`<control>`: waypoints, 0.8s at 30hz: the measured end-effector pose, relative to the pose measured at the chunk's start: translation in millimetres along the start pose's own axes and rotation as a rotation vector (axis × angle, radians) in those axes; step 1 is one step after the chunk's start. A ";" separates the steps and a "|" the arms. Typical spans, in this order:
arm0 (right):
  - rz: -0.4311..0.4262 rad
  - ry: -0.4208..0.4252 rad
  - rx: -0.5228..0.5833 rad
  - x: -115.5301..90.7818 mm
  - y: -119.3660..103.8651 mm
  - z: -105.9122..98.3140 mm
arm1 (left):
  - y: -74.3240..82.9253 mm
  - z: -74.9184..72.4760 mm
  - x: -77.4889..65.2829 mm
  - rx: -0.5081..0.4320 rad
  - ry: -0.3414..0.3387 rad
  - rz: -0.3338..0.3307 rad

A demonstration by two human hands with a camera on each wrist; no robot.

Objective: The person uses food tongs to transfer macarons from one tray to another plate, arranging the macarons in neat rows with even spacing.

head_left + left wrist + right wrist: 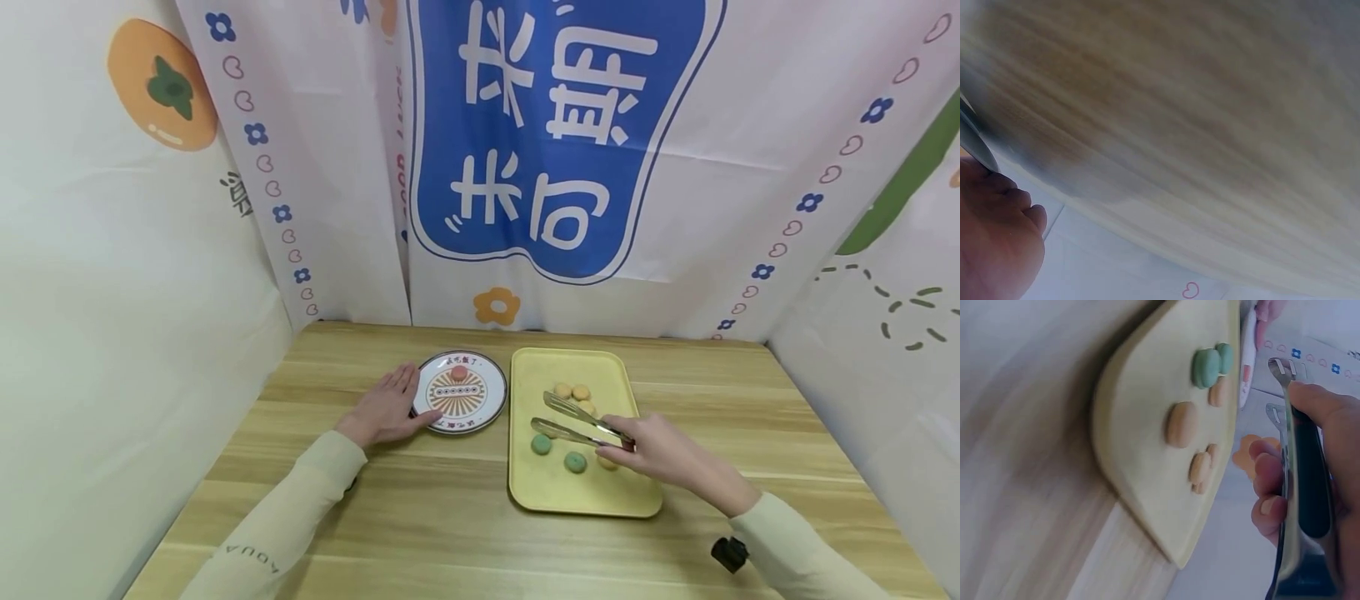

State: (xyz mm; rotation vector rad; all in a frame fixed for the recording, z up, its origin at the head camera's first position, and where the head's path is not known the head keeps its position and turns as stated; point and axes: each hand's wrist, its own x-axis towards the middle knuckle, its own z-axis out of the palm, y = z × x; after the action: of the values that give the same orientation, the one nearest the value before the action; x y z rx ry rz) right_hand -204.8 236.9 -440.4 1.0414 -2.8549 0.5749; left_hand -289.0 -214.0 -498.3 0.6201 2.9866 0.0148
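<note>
My left hand (pixel 384 408) rests at the left rim of a white patterned plate (pixel 491 390), its fingers straight and thumb over the near edge. A pink macaron (pixel 459 373) lies on that plate. In the left wrist view, part of the left hand (pixel 1000 234) shows beside the plate's edge (pixel 975 147). My right hand (pixel 663 454) grips metal tongs (pixel 572 408) above a yellow tray (pixel 555 493). The tongs' arms are spread, with nothing between the tips. Below them on the tray are two green macarons (pixel 575 462) and several pale orange macarons (pixel 1182 425).
Plate and tray stand side by side on a wood-grain table (pixel 420 533). A printed cloth (pixel 345 208) hangs behind the table's far edge, and more white cloth flanks both sides. A small black object (pixel 729 553) sits by the right sleeve.
</note>
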 end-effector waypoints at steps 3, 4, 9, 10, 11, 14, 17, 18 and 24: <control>0.003 -0.009 -0.010 -7.1 3.5 1.1 | 0.4 -0.7 -0.2 -0.002 0.001 -0.004; 0.008 -0.012 -0.011 -9.7 4.6 1.5 | 0.7 -1.0 -0.5 -0.005 0.004 -0.003; -0.020 0.027 -0.031 -22.5 9.6 3.4 | 1.6 -1.5 -0.7 -0.002 0.014 0.003; -0.031 0.037 -0.036 -25.0 10.1 3.7 | 1.6 -1.3 -0.6 -0.001 0.016 0.005; -0.038 0.044 -0.040 -27.4 10.6 4.1 | 1.5 -1.0 -0.6 -0.001 0.018 0.005; -0.053 0.051 -0.056 -34.2 11.7 5.6 | 1.8 -0.9 -1.2 -0.002 0.015 -0.001; -0.056 0.058 -0.071 -40.9 12.6 6.4 | 2.7 -1.4 -2.4 -0.002 0.002 -0.008; -0.058 0.063 -0.071 -43.2 13.0 6.4 | 3.1 -1.6 -2.7 -0.002 -0.003 -0.010; -0.028 0.082 -0.067 -57.2 16.0 4.8 | 4.0 -2.2 -2.3 -0.001 -0.009 -0.009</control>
State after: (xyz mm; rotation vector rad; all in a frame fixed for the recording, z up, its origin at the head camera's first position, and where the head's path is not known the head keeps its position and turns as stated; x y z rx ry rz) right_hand -170.4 281.4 -459.8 1.0218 -2.7641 0.5039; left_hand -285.5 -211.3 -495.8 0.6050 2.9805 0.0135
